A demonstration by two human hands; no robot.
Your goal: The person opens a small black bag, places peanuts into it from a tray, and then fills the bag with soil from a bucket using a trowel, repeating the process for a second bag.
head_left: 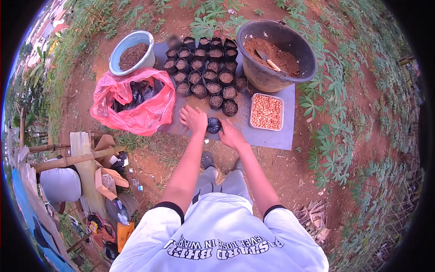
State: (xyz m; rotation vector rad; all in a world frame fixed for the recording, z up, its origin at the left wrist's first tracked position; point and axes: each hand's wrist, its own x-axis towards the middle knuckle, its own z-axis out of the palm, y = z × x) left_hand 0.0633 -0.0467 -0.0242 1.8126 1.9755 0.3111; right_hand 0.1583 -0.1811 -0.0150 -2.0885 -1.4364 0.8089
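A small black plastic planting bag (214, 126) stands at the near edge of the grey board (278, 138), between my two hands. On its left, my left hand (194, 119) rests over the board with its fingers spread. My right hand (231, 136) is at the bag's right side, its fingers stretched towards it; whether they touch it is hard to tell. Just beyond stand several rows of soil-filled black planting bags (213, 75). The nearest of these, a filled bag (229, 108), sits just above my right hand.
A pink plastic bag (149, 113) holding black plastic lies left, below a light-blue basin (114, 59) of dark soil. At right, a large black tub (258, 78) holds reddish soil and a trowel (268, 60). Nearer is a clear container of seed kernels (266, 112). Leafy plants (335, 99) border the right.
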